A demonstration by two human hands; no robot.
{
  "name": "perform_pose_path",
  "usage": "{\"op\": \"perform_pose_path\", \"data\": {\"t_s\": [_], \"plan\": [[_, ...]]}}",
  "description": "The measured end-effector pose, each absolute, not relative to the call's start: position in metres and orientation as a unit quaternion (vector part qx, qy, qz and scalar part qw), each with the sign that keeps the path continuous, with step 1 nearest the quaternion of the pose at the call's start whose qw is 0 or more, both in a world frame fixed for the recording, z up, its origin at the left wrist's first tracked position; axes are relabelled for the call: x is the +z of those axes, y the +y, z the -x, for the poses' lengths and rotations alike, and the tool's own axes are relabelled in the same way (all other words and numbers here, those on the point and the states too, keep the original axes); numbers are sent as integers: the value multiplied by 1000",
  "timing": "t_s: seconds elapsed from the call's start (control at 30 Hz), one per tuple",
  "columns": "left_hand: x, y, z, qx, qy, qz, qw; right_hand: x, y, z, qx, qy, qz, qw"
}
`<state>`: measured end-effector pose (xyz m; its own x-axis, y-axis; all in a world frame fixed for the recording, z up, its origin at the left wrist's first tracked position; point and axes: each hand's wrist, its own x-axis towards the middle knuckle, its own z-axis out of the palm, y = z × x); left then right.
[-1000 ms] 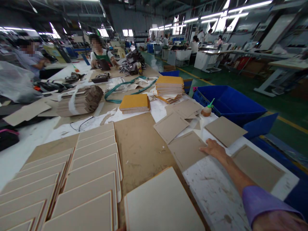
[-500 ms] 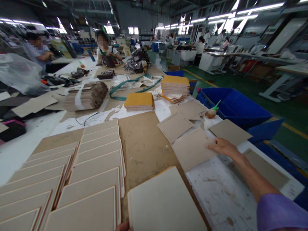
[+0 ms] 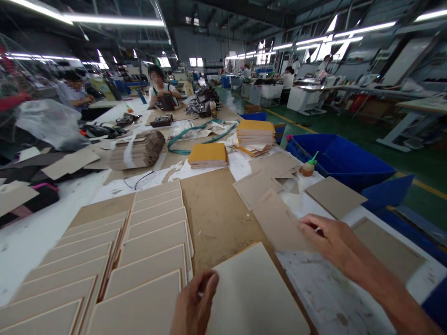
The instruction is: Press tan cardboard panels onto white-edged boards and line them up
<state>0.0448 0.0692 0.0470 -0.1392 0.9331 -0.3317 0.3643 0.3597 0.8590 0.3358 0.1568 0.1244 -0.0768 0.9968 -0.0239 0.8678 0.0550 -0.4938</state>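
My right hand [image 3: 331, 242] grips the right edge of a grey-brown cardboard sheet [image 3: 279, 223], which is lifted and tilted above the table. My left hand [image 3: 195, 302] is at the bottom centre, fingers curled on the left edge of a pale cream board [image 3: 254, 293] that lies flat in front of me. Left of it, several cream boards [image 3: 139, 260] lie fanned in two overlapping rows.
More grey sheets [image 3: 335, 195] lie scattered at the right beside a glue bottle [image 3: 309, 166] and blue bins [image 3: 342, 158]. Yellow stacks [image 3: 254, 132] and a bundled cardboard pile [image 3: 136, 151] sit further back. Other people work at the table's far end.
My right hand has pulled the grey sheet toward me and raised it off the table. My left hand has come up into view onto the cream board's edge.
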Motion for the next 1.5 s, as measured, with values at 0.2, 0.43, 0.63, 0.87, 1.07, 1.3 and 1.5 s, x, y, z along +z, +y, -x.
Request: {"op": "perform_pose_path", "data": {"t_s": [0.2, 0.43, 0.63, 0.87, 1.07, 1.3, 1.5], "plan": [[86, 118, -99, 386, 611, -527, 446, 85, 94, -252, 187, -736, 615, 211], [75, 111, -87, 379, 609, -509, 476, 58, 72, -225, 108, -789, 564, 220], [68, 110, -66, 393, 593, -454, 536, 41, 110, -302, 55, -654, 713, 247], [49, 86, -43, 375, 635, -404, 541, 26, 107, -334, 223, -630, 717, 197], [15, 30, -29, 325, 700, -402, 493, -1, 70, -317, 370, -608, 689, 137], [-19, 11, -33, 320, 764, -358, 430, -28, 68, -318, 368, -622, 681, 116], [-25, 14, -35, 307, 782, -424, 339, -38, 77, -320, 340, -639, 677, 130]]}}
